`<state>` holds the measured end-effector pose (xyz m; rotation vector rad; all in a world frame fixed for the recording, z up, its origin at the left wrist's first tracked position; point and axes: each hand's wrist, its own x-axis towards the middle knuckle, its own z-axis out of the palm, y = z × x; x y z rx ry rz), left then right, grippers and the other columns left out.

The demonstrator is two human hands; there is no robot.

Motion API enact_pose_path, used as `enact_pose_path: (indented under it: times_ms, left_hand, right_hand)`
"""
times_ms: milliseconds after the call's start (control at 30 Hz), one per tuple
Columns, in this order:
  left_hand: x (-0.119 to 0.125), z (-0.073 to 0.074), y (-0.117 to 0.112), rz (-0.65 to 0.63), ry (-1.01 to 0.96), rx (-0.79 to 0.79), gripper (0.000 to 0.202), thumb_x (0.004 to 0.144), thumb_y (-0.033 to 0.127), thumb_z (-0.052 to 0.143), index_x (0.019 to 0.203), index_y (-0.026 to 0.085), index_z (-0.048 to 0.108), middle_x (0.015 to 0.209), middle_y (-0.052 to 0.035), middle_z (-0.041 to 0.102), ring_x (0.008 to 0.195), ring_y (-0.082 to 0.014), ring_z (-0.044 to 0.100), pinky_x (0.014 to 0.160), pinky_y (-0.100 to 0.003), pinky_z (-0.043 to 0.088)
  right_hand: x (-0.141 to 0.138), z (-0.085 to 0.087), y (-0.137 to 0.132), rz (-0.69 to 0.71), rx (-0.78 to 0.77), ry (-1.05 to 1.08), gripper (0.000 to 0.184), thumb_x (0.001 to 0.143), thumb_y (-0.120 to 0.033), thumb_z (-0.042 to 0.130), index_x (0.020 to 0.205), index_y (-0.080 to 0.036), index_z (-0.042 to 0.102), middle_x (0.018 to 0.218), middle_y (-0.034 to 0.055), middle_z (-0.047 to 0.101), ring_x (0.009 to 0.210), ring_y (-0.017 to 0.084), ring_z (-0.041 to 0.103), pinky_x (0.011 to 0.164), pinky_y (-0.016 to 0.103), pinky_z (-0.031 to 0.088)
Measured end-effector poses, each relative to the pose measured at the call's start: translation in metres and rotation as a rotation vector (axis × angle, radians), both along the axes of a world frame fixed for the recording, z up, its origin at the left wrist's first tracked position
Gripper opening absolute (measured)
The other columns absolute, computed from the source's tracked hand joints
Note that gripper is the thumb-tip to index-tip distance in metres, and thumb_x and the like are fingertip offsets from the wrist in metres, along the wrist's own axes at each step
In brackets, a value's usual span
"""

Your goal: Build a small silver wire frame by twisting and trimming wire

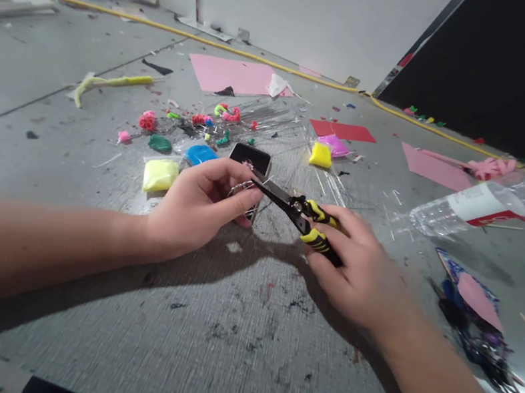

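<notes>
My right hand (357,264) grips black pliers with yellow-and-black handles (300,211), jaws pointing left. The jaw tips meet a thin bent metal wire (242,186) that my left hand (200,206) pinches between thumb and fingers. Both hands hover just above a grey scuffed work surface (229,326). A small black box (251,156) lies right behind my left hand, partly hidden by the fingers.
Clay lumps lie behind the hands: yellow (160,175), blue (200,154), green (160,144), another yellow (320,155). Pink paper sheets (230,74), a red sheet (342,131), loose wires (266,119) and a lying plastic bottle (490,199) surround them. A white wall (316,9) stands behind.
</notes>
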<state>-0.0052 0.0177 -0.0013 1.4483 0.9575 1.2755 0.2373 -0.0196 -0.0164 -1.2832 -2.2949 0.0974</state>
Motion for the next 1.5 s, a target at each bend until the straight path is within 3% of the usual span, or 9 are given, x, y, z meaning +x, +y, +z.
enact_pose_path:
  times_ms: [167,333,467,667,900,1000,1133,1300,1500]
  left_hand:
    - [-0.002,0.000,-0.005,-0.078,-0.030,0.029,0.010,0.079,0.020,0.074,0.082,0.023,0.065,0.073,0.0026,0.064,0.056,-0.0108,0.063,0.052,-0.021,0.060]
    - [-0.001,0.000,-0.007,-0.102,-0.024,-0.001,0.011,0.078,0.019,0.075,0.080,0.021,0.065,0.071,0.0032,0.064,0.055,-0.0100,0.063,0.052,-0.020,0.059]
    - [0.000,0.000,-0.005,-0.098,-0.034,-0.009,0.011,0.078,0.019,0.075,0.081,0.021,0.065,0.071,0.0032,0.064,0.053,-0.0096,0.063,0.050,-0.020,0.058]
    - [0.000,-0.002,-0.003,-0.084,-0.070,0.000,0.011,0.077,0.016,0.076,0.082,0.020,0.067,0.069,0.0040,0.065,0.053,-0.0081,0.061,0.050,-0.018,0.057]
    - [0.001,0.002,-0.003,-0.049,-0.018,0.019,0.011,0.076,0.015,0.074,0.077,0.020,0.065,0.064,0.0041,0.063,0.052,-0.0090,0.060,0.048,-0.019,0.056]
    - [0.001,0.003,-0.004,-0.041,-0.014,0.011,0.011,0.075,0.016,0.075,0.076,0.020,0.065,0.066,0.0035,0.064,0.051,-0.0094,0.060,0.047,-0.020,0.056]
    - [0.001,0.003,-0.005,-0.056,-0.025,0.019,0.010,0.076,0.013,0.073,0.075,0.020,0.066,0.070,0.0024,0.065,0.053,-0.0089,0.060,0.047,-0.019,0.057]
    - [0.000,0.001,-0.004,-0.046,-0.011,0.047,0.010,0.075,0.014,0.075,0.076,0.020,0.067,0.075,0.0020,0.067,0.055,-0.0084,0.061,0.049,-0.019,0.058]
    - [-0.003,-0.001,-0.005,-0.069,0.067,0.050,0.005,0.080,0.020,0.074,0.082,0.021,0.070,0.073,0.0016,0.067,0.055,-0.0104,0.063,0.054,-0.022,0.059]
  right_hand:
    - [-0.001,0.000,0.000,0.054,0.037,0.000,0.035,0.089,-0.027,0.053,0.116,-0.013,0.070,0.138,0.0212,0.061,0.122,0.037,0.063,0.098,0.059,0.054]
    - [-0.005,-0.003,-0.001,0.018,0.189,0.038,0.025,0.078,-0.017,0.057,0.098,-0.014,0.073,0.122,0.0209,0.070,0.107,0.036,0.071,0.090,0.055,0.060]
    - [-0.008,-0.003,-0.002,0.009,0.184,0.030,0.029,0.077,-0.012,0.054,0.098,-0.008,0.073,0.121,0.0257,0.069,0.110,0.038,0.069,0.092,0.056,0.059]
    - [-0.009,-0.003,-0.007,-0.030,0.155,0.010,0.037,0.076,-0.006,0.050,0.106,-0.012,0.072,0.144,0.0224,0.058,0.132,0.042,0.058,0.117,0.076,0.027]
    - [-0.012,-0.003,-0.004,-0.078,0.177,-0.007,0.019,0.078,-0.015,0.052,0.084,-0.013,0.069,0.114,0.0239,0.072,0.105,0.040,0.071,0.090,0.064,0.059]
    - [-0.014,-0.005,-0.005,-0.071,0.125,-0.037,0.024,0.077,-0.013,0.049,0.090,-0.013,0.069,0.111,0.0230,0.070,0.103,0.040,0.069,0.089,0.066,0.058]
    - [-0.013,-0.007,-0.007,-0.106,0.119,-0.088,0.044,0.073,-0.009,0.048,0.111,-0.008,0.068,0.135,0.0272,0.059,0.124,0.047,0.059,0.102,0.082,0.040]
    - [-0.012,-0.006,-0.006,-0.082,0.162,-0.066,0.041,0.073,-0.007,0.047,0.108,-0.007,0.069,0.129,0.0262,0.061,0.119,0.047,0.061,0.106,0.086,0.029]
    - [-0.011,-0.002,-0.003,-0.070,0.265,-0.060,0.033,0.077,-0.010,0.051,0.104,-0.005,0.070,0.119,0.0267,0.062,0.111,0.041,0.061,0.098,0.065,0.052]
